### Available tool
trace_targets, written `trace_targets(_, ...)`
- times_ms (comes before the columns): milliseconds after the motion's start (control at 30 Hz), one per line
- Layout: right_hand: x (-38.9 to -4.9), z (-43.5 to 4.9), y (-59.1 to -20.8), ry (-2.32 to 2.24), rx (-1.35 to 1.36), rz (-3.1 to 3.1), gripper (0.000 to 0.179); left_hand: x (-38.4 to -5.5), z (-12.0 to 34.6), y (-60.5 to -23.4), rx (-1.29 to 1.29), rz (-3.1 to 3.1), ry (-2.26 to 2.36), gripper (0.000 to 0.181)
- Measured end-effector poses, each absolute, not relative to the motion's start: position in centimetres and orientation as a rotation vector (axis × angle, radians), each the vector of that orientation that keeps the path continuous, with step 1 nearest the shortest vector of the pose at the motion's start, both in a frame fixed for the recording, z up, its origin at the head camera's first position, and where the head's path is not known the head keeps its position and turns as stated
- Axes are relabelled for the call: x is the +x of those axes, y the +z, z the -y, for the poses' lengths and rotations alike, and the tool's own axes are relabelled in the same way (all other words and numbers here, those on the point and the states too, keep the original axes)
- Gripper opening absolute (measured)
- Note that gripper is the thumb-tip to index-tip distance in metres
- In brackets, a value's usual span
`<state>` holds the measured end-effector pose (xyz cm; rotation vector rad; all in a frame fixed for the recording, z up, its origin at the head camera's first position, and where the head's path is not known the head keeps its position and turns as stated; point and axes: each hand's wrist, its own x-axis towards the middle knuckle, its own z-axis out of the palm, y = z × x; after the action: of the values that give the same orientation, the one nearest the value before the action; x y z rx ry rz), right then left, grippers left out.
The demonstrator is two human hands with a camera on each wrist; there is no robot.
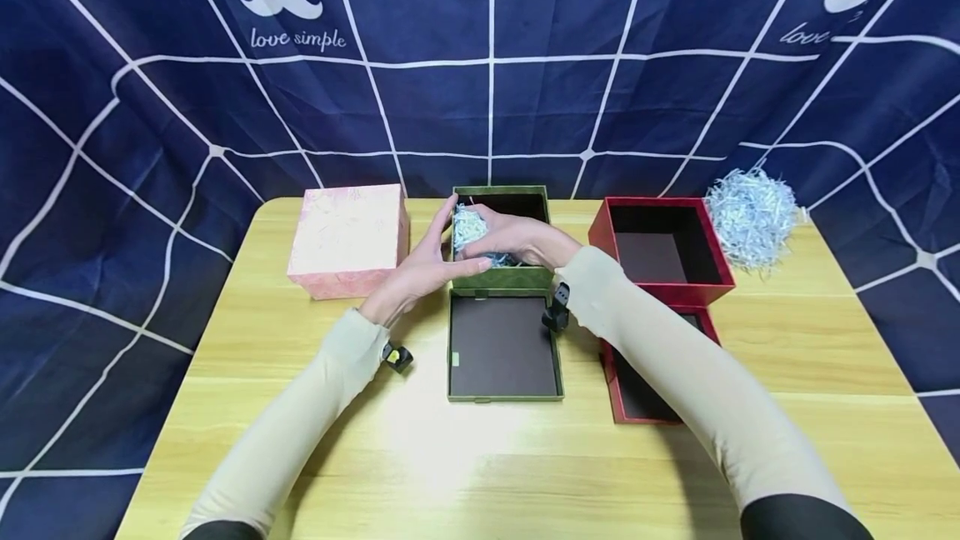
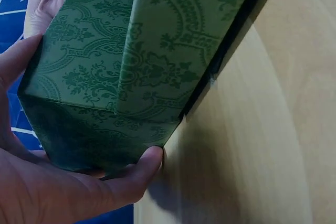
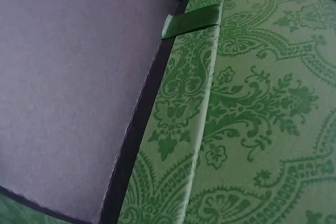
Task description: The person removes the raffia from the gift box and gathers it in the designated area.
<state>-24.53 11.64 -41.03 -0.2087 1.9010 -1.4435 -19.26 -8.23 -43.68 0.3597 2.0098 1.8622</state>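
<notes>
A green patterned box (image 1: pixel 517 277) stands open at the back middle of the table, its inside dark. Light blue shredded paper (image 1: pixel 470 225) lies in its left part. My left hand (image 1: pixel 423 269) holds the box by its left side, fingers and thumb spread round the corner, as the left wrist view shows on the green wall (image 2: pixel 84 72). Over the rim from the right, my right hand (image 1: pixel 517 238) reaches into the box and grips the shredded paper; some fingertips are hidden. The green lid (image 1: pixel 504 348) lies dark inside up, right in front of the box.
A pink box (image 1: pixel 348 227), closed, stands to the left. On the right is an open red box (image 1: pixel 675 294), with a red lid (image 1: pixel 617 398) before it, partly under my right forearm. A pile of light blue shredded paper (image 1: pixel 750 215) sits at the back right corner, by a blue curtain (image 1: pixel 540 107).
</notes>
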Motion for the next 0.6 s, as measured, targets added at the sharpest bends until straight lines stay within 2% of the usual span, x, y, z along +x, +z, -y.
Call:
trace_targets(200, -24.55, -11.60, -41.08, -1.446, -0.220, -1.914, 0.095, -19.44, 8.28, -43.71, 0.375, -2.007, 1.843, 0.121)
trace_targets(433, -24.50, -11.83, -41.10, -1.488, -0.202, -1.918, 0.077, -19.59, 8.20, -43.58, 0.413, -2.029, 1.814, 0.121)
trace_targets(600, -24.38, -11.92, -41.20, -1.527, -0.167, -1.895, 0.085, -19.57, 8.31, -43.62, 0.393, -2.021, 1.801, 0.122)
